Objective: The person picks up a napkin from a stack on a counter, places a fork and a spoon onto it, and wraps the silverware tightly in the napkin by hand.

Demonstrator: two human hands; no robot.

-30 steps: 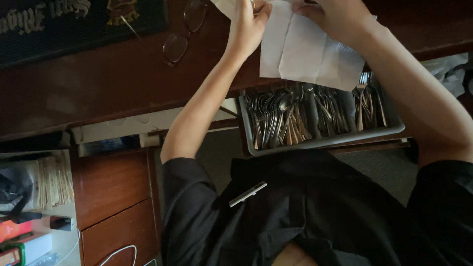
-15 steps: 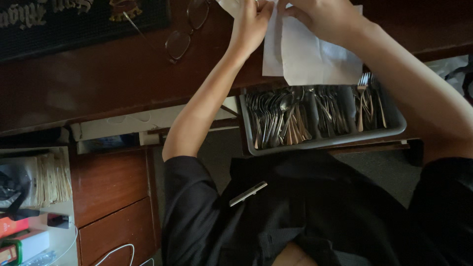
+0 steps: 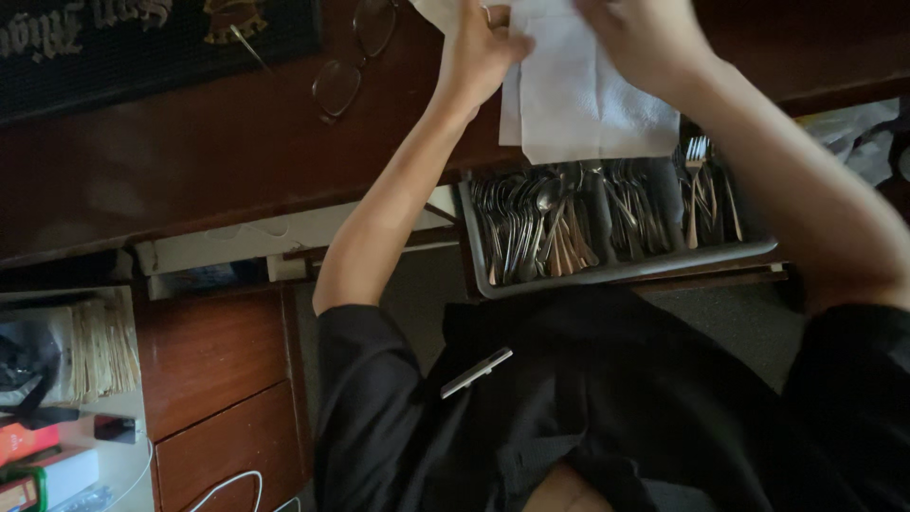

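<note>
Two hands are engaged on one white paper napkin [image 3: 578, 90], which lies on the dark wooden counter [image 3: 190, 161] just beyond the grey cutlery tray [image 3: 621, 270]. Nearest, spoons [image 3: 517, 232] and forks [image 3: 701, 190] are seen sorted in the tray's compartments. Beyond the tray, the left hand [image 3: 477, 52] is closed on the napkin's left edge, and the right hand [image 3: 640, 38] is pressed flat on its upper part. Edges should be aligned before the crease is pressed, it is judged. Left of the napkin, spectacles [image 3: 351, 52] are noted. Against the frame half a second earlier, the napkin's upper layer is seen laid flatter and its outline squarer.
</note>
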